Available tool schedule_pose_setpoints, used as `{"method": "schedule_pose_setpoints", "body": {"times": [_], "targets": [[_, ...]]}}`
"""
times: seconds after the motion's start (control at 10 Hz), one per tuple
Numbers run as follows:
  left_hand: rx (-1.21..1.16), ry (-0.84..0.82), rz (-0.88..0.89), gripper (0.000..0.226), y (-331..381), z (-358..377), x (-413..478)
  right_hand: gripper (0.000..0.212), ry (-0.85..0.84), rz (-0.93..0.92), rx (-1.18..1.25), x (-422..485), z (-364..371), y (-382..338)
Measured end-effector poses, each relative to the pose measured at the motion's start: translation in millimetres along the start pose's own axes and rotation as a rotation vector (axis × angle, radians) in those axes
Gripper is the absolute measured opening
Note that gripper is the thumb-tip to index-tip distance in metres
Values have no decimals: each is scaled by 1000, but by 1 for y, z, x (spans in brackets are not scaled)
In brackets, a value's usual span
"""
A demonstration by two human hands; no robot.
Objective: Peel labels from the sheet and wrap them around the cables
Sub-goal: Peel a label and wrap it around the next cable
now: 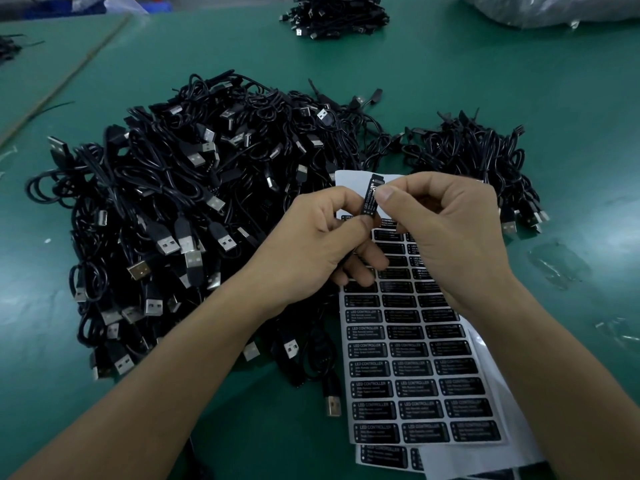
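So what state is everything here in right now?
Label sheet: lying flat, top rows already bare.
Label: peeled free, held upright.
Left hand: pinches its lower end.
Right hand: pinches its upper end.
Cable pile: tangled heap, lying loose.

Green table [450, 81]; far plastic bag [554, 8], perhaps; film scraps [557, 265].

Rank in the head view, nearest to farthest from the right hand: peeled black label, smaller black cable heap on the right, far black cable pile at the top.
1. The peeled black label: pinched by the right hand.
2. The smaller black cable heap: just beyond, rightward.
3. The far black cable pile: top edge.
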State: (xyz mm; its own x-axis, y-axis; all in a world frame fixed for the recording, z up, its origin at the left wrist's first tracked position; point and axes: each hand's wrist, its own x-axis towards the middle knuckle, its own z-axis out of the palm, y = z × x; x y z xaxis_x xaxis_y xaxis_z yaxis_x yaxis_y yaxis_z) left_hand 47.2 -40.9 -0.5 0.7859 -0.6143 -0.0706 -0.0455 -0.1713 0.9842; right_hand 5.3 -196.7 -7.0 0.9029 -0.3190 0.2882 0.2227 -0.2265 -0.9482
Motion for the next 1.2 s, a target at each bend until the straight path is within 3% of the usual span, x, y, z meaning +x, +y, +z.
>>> {"method": "schedule_pose_setpoints", "body": {"times": [1.2], "targets": [[-14,-15,-2,10,1,1,-1,13,103,-39,-93,-5,4,0]]}}
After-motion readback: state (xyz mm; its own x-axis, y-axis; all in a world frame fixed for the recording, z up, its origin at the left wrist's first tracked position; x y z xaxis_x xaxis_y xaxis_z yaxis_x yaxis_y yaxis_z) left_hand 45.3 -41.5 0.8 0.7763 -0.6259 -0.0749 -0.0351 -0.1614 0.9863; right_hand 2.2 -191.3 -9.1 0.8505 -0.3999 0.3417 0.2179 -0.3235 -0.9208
